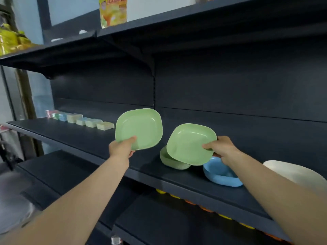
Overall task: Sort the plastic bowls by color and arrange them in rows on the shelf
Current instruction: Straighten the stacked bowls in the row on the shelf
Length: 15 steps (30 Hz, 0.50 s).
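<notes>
My left hand [122, 147] pinches the lower rim of a green square bowl [139, 128], tilted up above the dark shelf [85, 138]. My right hand [221, 147] grips the right edge of a second green bowl [189, 143], also tilted toward me. Beneath that one, a stack of green bowls [170, 162] rests on the shelf. A blue bowl [219, 174] sits to its right, partly behind my right wrist. A cream bowl [293, 172] lies at the far right, cut off by my forearm.
A row of small pastel packs [79, 119] lines the back left of the same shelf. A yellow packet [113, 11] stands on the shelf above. Yellow and orange items [224, 216] peek out on the shelf below. A lower dark shelf [53, 170] juts out at left.
</notes>
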Tool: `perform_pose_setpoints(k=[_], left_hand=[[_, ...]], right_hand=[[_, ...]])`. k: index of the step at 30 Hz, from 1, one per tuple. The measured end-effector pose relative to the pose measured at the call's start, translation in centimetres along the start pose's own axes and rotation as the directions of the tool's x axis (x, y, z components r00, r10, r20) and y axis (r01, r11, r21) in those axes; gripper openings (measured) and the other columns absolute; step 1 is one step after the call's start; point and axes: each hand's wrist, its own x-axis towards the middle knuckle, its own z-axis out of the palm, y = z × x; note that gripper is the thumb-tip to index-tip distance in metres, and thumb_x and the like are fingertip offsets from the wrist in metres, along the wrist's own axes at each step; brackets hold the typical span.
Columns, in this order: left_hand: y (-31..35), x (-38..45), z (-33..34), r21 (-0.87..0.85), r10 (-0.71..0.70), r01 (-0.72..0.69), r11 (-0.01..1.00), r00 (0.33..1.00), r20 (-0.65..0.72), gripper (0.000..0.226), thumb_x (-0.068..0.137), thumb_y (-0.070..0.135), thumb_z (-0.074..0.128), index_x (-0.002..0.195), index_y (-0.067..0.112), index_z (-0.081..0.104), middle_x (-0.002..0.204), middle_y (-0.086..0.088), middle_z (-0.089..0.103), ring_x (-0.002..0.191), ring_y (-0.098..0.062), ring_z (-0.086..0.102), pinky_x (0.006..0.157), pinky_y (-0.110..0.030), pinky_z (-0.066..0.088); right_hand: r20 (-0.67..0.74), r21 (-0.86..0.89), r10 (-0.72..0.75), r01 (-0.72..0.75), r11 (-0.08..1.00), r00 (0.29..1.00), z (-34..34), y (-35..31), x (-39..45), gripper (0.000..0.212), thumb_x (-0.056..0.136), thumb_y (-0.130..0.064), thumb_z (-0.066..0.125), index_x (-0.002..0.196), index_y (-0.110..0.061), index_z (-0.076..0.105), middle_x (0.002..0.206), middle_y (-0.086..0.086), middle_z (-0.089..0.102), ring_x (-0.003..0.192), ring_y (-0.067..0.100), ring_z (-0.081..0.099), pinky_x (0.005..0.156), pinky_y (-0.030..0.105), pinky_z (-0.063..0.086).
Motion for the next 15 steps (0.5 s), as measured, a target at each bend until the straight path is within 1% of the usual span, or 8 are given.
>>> perform_pose_setpoints(k=[2, 4, 7, 9, 12, 15], left_hand=[[-0.3, 2.6, 1.0, 0.012, -0.031, 0.030, 0.999, 0.999, 0.019, 0.033, 0.079, 0.012, 0.075, 0.104, 0.006, 0.055, 0.080, -0.003, 0.057, 0.062, -0.017, 0.053, 0.056, -0.025, 0.047], [-0.5, 5.1, 2.0, 0.032, -0.034, 0.033, 0.999, 0.999, 0.029, 0.032, 0.078, 0.013, 0.075, 0.102, 0.006, 0.055, 0.079, -0.003, 0.057, 0.061, -0.017, 0.052, 0.057, -0.025, 0.046], [-0.8, 8.6, 3.2, 0.062, -0.021, 0.018, 0.998, 0.998, 0.060, 0.029, 0.078, 0.014, 0.075, 0.099, 0.006, 0.055, 0.077, -0.003, 0.056, 0.059, -0.017, 0.052, 0.056, -0.026, 0.045], [-1.4, 10.3, 3.7, 0.081, -0.041, 0.034, 0.996, 0.996, 0.084, 0.030, 0.078, 0.014, 0.075, 0.099, 0.006, 0.055, 0.078, -0.003, 0.057, 0.059, -0.017, 0.052, 0.055, -0.025, 0.045], [-2.6, 11.9, 4.7, 0.104, -0.097, 0.083, 0.991, 0.986, 0.135, 0.031, 0.079, 0.014, 0.075, 0.100, 0.006, 0.055, 0.078, -0.005, 0.057, 0.057, -0.016, 0.051, 0.053, -0.024, 0.044], [-3.7, 12.5, 6.0, 0.129, -0.135, 0.110, 0.985, 0.970, 0.202, 0.030, 0.078, 0.014, 0.076, 0.100, 0.006, 0.057, 0.078, -0.005, 0.058, 0.057, -0.016, 0.051, 0.051, -0.023, 0.043]], right_hand=[[-0.014, -0.016, 0.024, -0.024, 1.000, 1.000, 1.3, 0.1, 2.5, 0.036, 0.078, 0.006, 0.069, 0.112, 0.005, 0.057, 0.106, 0.018, 0.063, 0.094, 0.031, 0.063, 0.076, 0.037, 0.054], [-0.022, -0.069, 0.043, -0.045, 0.997, 0.999, 2.6, 0.5, 5.0, 0.039, 0.076, 0.004, 0.072, 0.112, 0.005, 0.058, 0.106, 0.019, 0.065, 0.094, 0.032, 0.064, 0.076, 0.038, 0.055], [-0.030, -0.209, 0.061, -0.066, 0.976, 0.998, 4.8, 1.4, 7.7, 0.036, 0.075, 0.005, 0.072, 0.108, 0.006, 0.060, 0.104, 0.020, 0.066, 0.093, 0.032, 0.066, 0.074, 0.037, 0.056], [-0.025, -0.299, 0.105, -0.107, 0.948, 0.994, 5.8, 2.1, 8.9, 0.037, 0.074, 0.003, 0.073, 0.107, 0.004, 0.057, 0.105, 0.019, 0.065, 0.092, 0.031, 0.066, 0.077, 0.037, 0.057], [-0.039, -0.451, 0.134, -0.137, 0.882, 0.990, 6.1, 2.7, 9.7, 0.048, 0.071, -0.010, 0.079, 0.111, 0.000, 0.054, 0.109, 0.015, 0.064, 0.094, 0.026, 0.064, 0.083, 0.034, 0.055], [-0.076, -0.552, 0.110, -0.133, 0.823, 0.991, 6.0, 2.4, 9.7, 0.063, 0.067, -0.019, 0.083, 0.120, -0.003, 0.053, 0.118, 0.011, 0.061, 0.106, 0.025, 0.059, 0.080, 0.029, 0.047]])
